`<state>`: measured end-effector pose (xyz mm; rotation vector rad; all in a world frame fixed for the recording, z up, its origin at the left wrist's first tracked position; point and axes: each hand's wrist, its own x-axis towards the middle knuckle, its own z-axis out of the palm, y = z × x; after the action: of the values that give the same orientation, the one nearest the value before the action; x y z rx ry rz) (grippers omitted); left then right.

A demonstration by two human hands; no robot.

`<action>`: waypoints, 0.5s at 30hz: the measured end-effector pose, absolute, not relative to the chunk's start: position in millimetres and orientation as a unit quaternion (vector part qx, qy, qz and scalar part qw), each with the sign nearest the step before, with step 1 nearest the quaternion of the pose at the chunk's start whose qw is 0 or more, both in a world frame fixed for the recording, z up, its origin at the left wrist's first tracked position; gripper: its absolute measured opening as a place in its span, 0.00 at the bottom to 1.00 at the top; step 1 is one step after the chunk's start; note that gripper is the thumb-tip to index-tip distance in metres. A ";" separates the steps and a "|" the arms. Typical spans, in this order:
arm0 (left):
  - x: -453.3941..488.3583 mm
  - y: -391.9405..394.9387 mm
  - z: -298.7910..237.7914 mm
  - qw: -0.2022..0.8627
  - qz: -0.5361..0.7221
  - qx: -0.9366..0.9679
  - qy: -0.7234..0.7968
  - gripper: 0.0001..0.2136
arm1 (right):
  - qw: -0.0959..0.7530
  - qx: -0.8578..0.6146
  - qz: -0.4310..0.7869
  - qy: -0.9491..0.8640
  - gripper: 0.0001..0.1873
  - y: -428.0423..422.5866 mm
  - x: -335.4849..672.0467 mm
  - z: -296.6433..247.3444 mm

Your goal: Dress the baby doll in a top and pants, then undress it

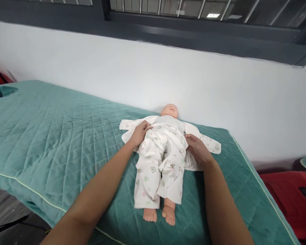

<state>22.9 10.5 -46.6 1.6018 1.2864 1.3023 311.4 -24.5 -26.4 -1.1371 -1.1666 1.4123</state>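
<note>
A baby doll (169, 110) lies on its back, head toward the wall and bare feet toward me. White printed pants (149, 170) cover its legs up to the waist. Under its body a white jacket (209, 143) is spread open, sleeves out to both sides, and the grey torso shows between. My left hand (140, 132) pinches the waistband at the doll's hip on the left. On the other hip, my right hand (197, 148) has its fingers closed at the edge of the pants; its fingertips are partly hidden.
The doll rests on a bed with a green quilted cover (66, 136), which has a face hole (2, 91) at the far left. A white wall (117, 71) runs along the back below a dark window frame (193, 37). Red chair-like objects (290, 194) stand at the right.
</note>
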 end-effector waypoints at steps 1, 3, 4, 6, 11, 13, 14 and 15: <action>20.6 9.9 -45.2 0.354 0.481 0.634 0.492 0.13 | 0.441 -0.477 0.573 -0.500 0.14 -27.4 314.0 -23.7; 15.5 9.6 -42.5 0.376 0.440 0.657 0.482 0.11 | 0.379 -0.497 0.553 -0.551 0.13 -31.3 318.8 -18.6; 12.7 9.6 -41.4 0.387 0.423 0.665 0.479 0.10 | 0.356 -0.505 0.539 -0.572 0.13 -32.0 320.6 -16.7; 6.8 9.8 -39.8 0.408 0.392 0.675 0.474 0.06 | 0.328 -0.526 0.512 -0.595 0.13 -30.9 322.1 -15.1; -2.3 11.6 -37.6 0.433 0.355 0.672 0.484 0.05 | 0.328 -0.607 0.423 -0.587 0.13 -19.3 316.0 -24.2; -0.5 13.3 -37.2 0.409 0.372 0.653 0.518 0.06 | 0.334 -0.645 0.384 -0.570 0.12 -14.6 312.5 -29.0; 1.7 14.3 -37.4 0.391 0.385 0.639 0.539 0.07 | 0.330 -0.662 0.367 -0.564 0.11 -12.7 311.1 -30.7; 4.5 15.4 -37.7 0.369 0.399 0.627 0.558 0.07 | 0.320 -0.676 0.349 -0.565 0.11 -11.2 309.9 -31.7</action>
<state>4.5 15.4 -37.7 1.6088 1.4321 1.0247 309.9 -11.2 -31.7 -1.7765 -1.4845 0.9163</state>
